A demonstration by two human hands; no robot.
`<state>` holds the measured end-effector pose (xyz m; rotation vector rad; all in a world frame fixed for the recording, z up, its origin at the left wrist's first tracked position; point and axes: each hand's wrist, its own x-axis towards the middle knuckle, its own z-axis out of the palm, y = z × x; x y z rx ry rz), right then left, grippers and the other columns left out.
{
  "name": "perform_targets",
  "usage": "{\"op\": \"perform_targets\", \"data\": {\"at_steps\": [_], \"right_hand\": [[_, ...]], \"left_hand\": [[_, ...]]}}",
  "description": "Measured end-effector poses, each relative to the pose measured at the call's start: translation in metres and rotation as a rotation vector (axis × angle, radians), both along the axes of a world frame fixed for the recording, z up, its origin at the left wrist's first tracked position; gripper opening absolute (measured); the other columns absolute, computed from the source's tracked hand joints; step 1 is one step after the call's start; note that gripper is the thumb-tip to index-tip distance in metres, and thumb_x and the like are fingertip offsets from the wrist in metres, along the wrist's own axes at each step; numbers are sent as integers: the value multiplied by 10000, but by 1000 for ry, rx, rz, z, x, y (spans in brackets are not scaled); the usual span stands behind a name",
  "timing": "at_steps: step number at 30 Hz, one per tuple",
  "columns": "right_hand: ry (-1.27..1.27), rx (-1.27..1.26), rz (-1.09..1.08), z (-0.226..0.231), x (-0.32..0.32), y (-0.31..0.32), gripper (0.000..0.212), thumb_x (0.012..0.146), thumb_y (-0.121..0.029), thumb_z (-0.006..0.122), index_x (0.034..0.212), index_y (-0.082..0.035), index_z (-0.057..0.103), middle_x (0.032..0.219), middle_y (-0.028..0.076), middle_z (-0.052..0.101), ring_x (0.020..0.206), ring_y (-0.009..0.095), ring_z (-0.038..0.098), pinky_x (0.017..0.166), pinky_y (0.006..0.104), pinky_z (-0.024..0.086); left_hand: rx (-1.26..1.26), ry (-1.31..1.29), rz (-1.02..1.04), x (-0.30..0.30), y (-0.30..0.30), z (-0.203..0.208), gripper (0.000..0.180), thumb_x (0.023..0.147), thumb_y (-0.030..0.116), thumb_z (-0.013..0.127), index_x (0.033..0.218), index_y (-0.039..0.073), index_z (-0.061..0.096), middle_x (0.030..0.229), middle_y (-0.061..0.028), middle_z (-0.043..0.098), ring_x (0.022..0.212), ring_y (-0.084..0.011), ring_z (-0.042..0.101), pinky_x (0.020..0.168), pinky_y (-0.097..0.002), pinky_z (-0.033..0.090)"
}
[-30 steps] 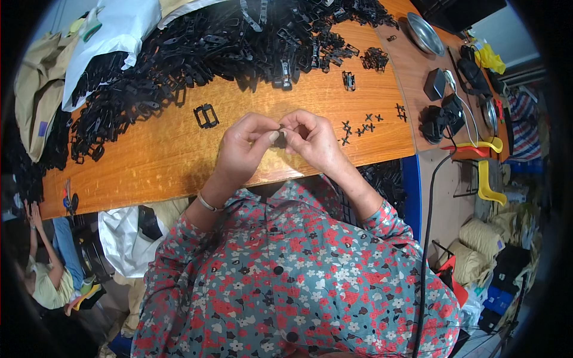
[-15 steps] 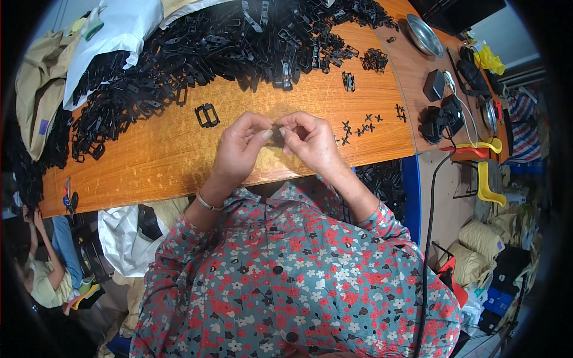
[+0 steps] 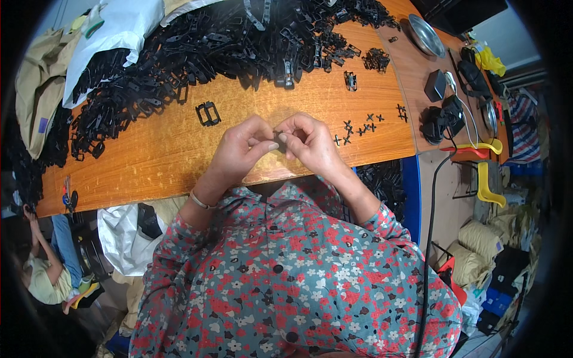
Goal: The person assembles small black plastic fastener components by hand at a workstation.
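Observation:
My left hand (image 3: 240, 150) and my right hand (image 3: 311, 143) meet over the near edge of the wooden table (image 3: 143, 164). Fingertips of both hands pinch a small dark piece (image 3: 279, 141); its shape is mostly hidden by the fingers. To the right of my right hand lie several small black cross-shaped pieces (image 3: 361, 130). A black double-loop plastic frame (image 3: 208, 113) rests on the wood beyond my left hand. Farther off to the right sits a single black clip-like part (image 3: 350, 81).
A large heap of black plastic parts (image 3: 209, 53) covers the table's far side, partly under a white sack (image 3: 119, 30). Scissors (image 3: 70, 198) lie at the left edge. A metal bowl (image 3: 426, 36) and a black cable (image 3: 431, 221) are on the right. Another person (image 3: 51, 274) sits at far left.
My fingertips have drawn closer together around the small dark piece, the left thumb shifting right. The parts on the table lie as before.

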<state>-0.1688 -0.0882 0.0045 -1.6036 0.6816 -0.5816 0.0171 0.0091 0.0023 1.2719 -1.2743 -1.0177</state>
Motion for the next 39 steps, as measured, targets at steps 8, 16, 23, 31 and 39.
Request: {"op": "perform_targets", "data": {"at_steps": [8, 16, 23, 31, 39], "right_hand": [[-5, -97, 11, 18, -2, -2, 81, 973, 97, 606, 980, 34, 657, 899, 71, 607, 643, 110, 661, 550, 253, 510], [99, -720, -94, 15, 10, 3, 122, 898, 75, 663, 996, 1, 664, 913, 153, 633, 773, 325, 703, 649, 401, 550], [-12, -433, -94, 17, 4, -9, 139, 944, 51, 635, 1055, -26, 666, 939, 85, 665, 802, 229, 693, 680, 352, 553], [147, -48, -376, -31, -27, -55, 125, 990, -30, 657, 1106, -28, 704, 953, 44, 701, 768, 104, 657, 681, 268, 550], [65, -104, -252, 1, -14, -15, 108, 1012, -78, 666, 1063, 9, 704, 826, 30, 693, 639, 98, 630, 596, 251, 531]], "left_hand": [[5, -37, -63, 11, -6, 9, 117, 927, 63, 725, 944, 0, 628, 837, -33, 678, 750, -68, 607, 664, -269, 495], [-41, -202, -20, 9, -9, 17, 109, 925, 56, 723, 937, -7, 635, 826, -58, 686, 775, -94, 662, 696, -276, 536], [46, -197, 29, 18, 0, 5, 108, 910, 14, 755, 953, 2, 656, 785, 41, 604, 691, -33, 495, 617, -221, 430], [-58, 106, 143, 13, 2, 6, 77, 936, -2, 720, 964, -22, 651, 937, -26, 686, 830, -81, 636, 754, -256, 539], [-129, -13, 211, 3, 5, 4, 76, 919, -16, 722, 969, -2, 665, 1001, -77, 710, 910, -128, 679, 805, -281, 566]]}}
